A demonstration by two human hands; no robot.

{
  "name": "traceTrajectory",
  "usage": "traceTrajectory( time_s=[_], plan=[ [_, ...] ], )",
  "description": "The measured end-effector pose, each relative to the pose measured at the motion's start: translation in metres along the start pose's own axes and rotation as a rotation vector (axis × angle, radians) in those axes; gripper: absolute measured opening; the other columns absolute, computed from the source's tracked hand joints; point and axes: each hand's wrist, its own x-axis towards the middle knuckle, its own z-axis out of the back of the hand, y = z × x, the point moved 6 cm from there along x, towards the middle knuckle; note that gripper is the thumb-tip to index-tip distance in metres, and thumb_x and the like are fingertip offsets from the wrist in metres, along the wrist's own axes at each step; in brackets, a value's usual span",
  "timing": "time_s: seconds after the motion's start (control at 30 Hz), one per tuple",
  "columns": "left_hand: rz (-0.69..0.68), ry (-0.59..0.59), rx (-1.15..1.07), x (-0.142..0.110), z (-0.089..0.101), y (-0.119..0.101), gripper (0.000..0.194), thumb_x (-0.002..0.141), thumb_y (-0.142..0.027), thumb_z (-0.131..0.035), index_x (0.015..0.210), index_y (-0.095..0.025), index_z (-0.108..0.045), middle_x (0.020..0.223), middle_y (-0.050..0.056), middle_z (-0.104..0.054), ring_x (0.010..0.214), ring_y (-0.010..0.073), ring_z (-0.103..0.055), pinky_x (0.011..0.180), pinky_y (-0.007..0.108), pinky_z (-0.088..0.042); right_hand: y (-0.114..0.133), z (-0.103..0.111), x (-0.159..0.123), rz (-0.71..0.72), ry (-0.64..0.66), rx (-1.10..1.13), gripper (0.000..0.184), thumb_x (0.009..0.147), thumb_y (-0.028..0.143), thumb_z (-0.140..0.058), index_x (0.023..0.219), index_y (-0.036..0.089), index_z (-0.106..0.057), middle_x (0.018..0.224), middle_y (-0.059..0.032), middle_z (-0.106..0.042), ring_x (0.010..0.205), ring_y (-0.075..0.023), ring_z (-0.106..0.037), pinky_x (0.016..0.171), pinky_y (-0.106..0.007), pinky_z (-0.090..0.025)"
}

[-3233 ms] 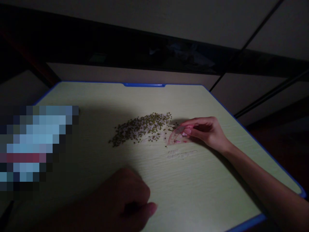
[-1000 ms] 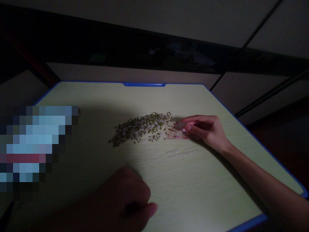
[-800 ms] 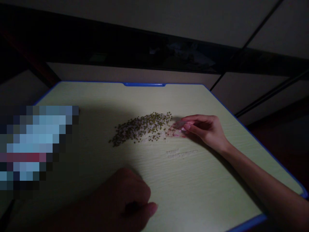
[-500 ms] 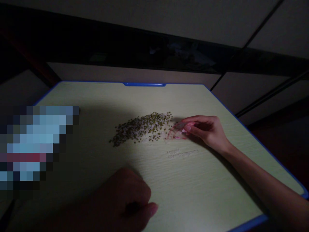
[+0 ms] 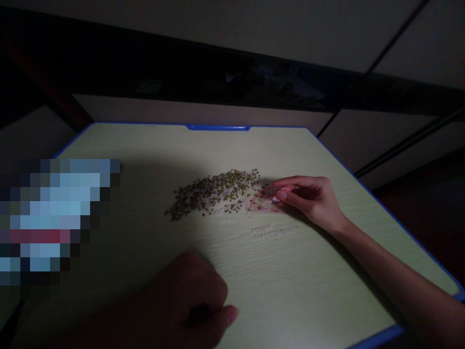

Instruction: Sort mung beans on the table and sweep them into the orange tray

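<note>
Many green beans [image 5: 214, 191] lie heaped on the table [image 5: 298, 286]. Just beside them, the right hand [image 5: 315, 196] pinches a clear pinkish piece [image 5: 262, 199]. The left hand [image 5: 192, 293] is curled; in this gloom I can't tell whether it holds anything.

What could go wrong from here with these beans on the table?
The right hand pinches a clear pink piece beside the beans; a nudge could scatter loose ones. The table shows no tall rim, so strays might roll off. The light is dim, so small ones may be missed.
</note>
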Motion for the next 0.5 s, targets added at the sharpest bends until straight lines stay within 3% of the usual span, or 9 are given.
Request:
traceTrajectory(
  time_s=[0.3,0.5],
  plan=[
    [-0.033,-0.022,0.019,-0.0004,0.0020,-0.0040,0.028,0.086,-0.022,-0.049,0.059,-0.018,-0.044,0.059,-0.003,-0.054,0.059,0.0084,-0.048,0.055,0.019,-0.036,-0.0009,0.0093,0.0003,-0.021,-0.136,0.033,0.013,0.064,0.019,-0.073,0.076,0.018,-0.076,0.066,-0.0050,-0.073,0.055,-0.0144,-0.063,0.051,-0.027,-0.050],
    [-0.040,-0.018,0.015,-0.0006,-0.0001,-0.0022,0.032,0.087,-0.024,-0.049,0.057,-0.018,-0.040,0.057,-0.003,-0.052,0.058,0.0087,-0.047,0.054,0.020,-0.035,-0.0015,0.0045,0.0009,-0.025,-0.096,0.015,0.015,0.063,0.022,-0.074,0.077,0.017,-0.076,0.060,-0.0036,-0.071,0.050,-0.0136,-0.060,0.046,-0.026,-0.048]
  ],
)
